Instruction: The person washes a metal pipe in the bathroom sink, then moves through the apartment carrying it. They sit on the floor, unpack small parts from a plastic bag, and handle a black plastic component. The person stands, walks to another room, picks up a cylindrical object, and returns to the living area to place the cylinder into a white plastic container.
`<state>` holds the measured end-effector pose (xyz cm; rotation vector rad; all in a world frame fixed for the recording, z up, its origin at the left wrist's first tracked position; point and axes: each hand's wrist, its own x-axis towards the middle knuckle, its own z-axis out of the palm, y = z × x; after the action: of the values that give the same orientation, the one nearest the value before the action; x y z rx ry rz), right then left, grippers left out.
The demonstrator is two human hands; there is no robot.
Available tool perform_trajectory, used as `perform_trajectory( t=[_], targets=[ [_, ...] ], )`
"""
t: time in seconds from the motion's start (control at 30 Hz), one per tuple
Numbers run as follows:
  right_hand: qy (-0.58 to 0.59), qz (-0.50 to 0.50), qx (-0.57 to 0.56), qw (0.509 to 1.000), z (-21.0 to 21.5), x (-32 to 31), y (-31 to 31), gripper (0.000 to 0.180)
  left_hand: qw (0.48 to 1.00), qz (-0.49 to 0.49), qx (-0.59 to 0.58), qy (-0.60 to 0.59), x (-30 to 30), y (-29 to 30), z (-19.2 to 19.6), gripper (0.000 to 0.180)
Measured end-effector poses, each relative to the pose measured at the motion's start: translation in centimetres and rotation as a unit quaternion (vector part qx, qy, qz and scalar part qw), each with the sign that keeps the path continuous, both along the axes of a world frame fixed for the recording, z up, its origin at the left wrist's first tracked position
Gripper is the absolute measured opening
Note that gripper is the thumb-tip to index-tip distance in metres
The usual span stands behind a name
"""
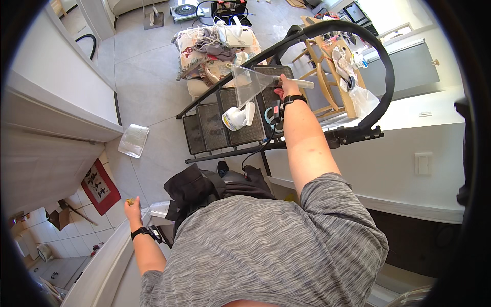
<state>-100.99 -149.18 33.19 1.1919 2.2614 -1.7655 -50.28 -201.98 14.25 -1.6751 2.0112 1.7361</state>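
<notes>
My right hand (287,88), stretched forward over a black stepladder (209,128), grips the pale handle of a clear, fan-shaped tool (250,86). The tool's wide end points left, above the upper steps. On a step below it lies a white spray bottle (236,118), with a light-blue item (268,115) beside it, partly hidden. Out to the left and low, my left hand (133,212) is closed around something small and yellowish that I cannot make out. Both wrists wear black straps with small devices.
The ladder's looped black rail (386,61) arches to the right of my arm. Beyond the steps, cushions (189,56) are piled with cables. A wooden table (353,97) and chair stand far right. A white folded packet (134,140) lies on the floor, left. A white wall (368,163) runs along my right.
</notes>
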Motion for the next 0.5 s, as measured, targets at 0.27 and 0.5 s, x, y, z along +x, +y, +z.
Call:
perform_trajectory(
  t=[0.27, 0.5],
  targets=[
    [0.021, 0.057, 0.231, 0.971, -0.8, -0.7, 0.3, 0.056, 0.999, -0.017, -0.044, 0.015, 0.2, 0.1, 0.0, 0.03],
    [0.028, 0.192, 0.406, 0.893, 3.2, 2.2, -3.0, 0.073, 0.998, -0.033, -0.055, 0.008, -0.1, -0.1, 1.0, 0.029]
  ],
)
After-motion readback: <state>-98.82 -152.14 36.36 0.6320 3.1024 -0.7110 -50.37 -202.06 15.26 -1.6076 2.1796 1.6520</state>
